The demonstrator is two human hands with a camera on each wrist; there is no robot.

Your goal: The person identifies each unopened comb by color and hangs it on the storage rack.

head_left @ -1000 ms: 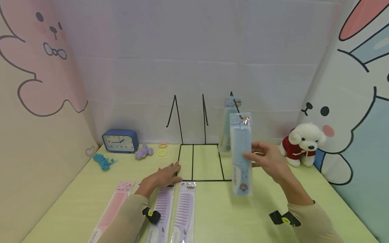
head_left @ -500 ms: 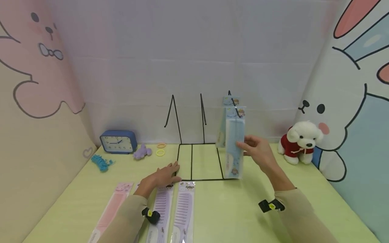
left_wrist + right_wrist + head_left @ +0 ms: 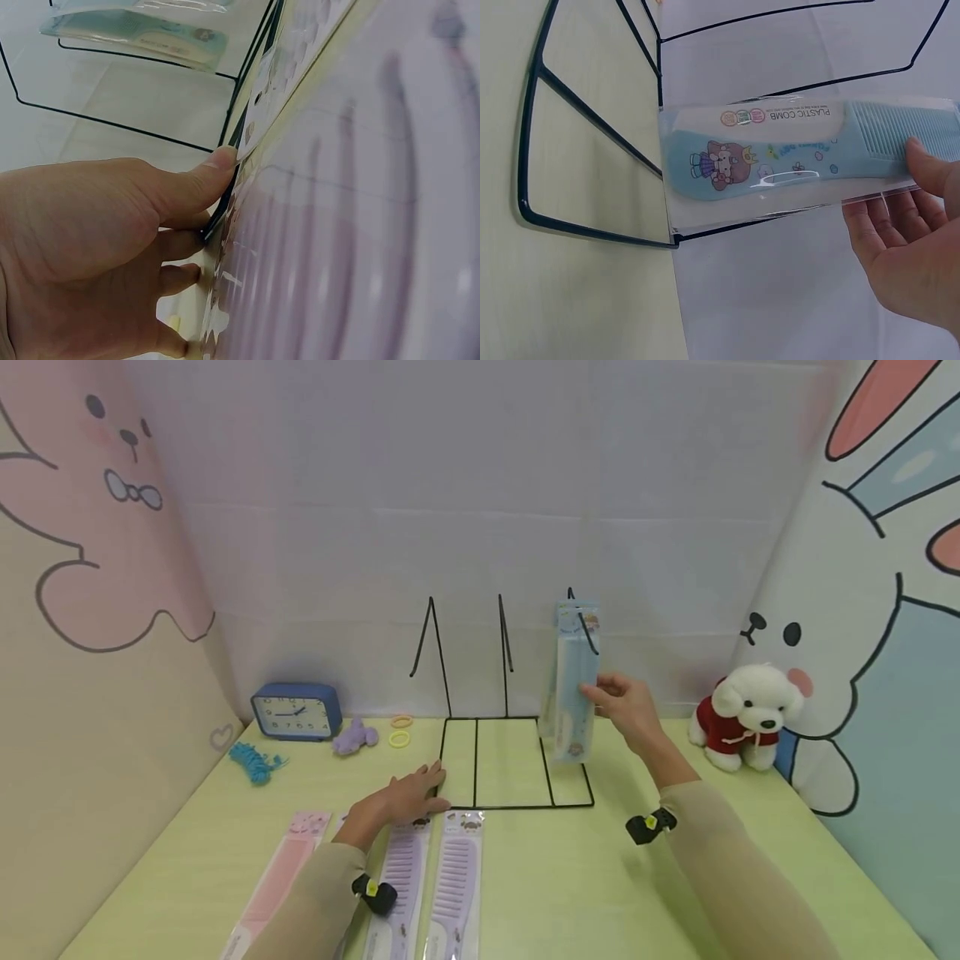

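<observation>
In the head view, my right hand [image 3: 628, 710] pinches the side edge of a blue comb in clear packaging [image 3: 574, 693]. The comb hangs upright on the right arm of a black wire rack [image 3: 517, 807], in front of another packaged blue comb [image 3: 549, 714]. The right wrist view shows the thumb on the front of the blue comb [image 3: 780, 169], fingers behind it. My left hand [image 3: 408, 795] rests at the rack's front left corner with fingers stretched out. Thumb and fingers of the left hand [image 3: 97, 240] touch the wire in the left wrist view.
Packaged purple combs [image 3: 453, 877] and a pink comb [image 3: 277, 877] lie in front, partly under the left sleeve. A blue clock [image 3: 297, 712], purple toy [image 3: 355, 737], hair ties [image 3: 400, 739] and blue cord [image 3: 255, 762] sit left. A plush dog [image 3: 750, 714] sits right.
My right hand has pushed the blue comb backward along the rack's right arm, up close to the comb behind it. The left hand has stayed at the rack's corner.
</observation>
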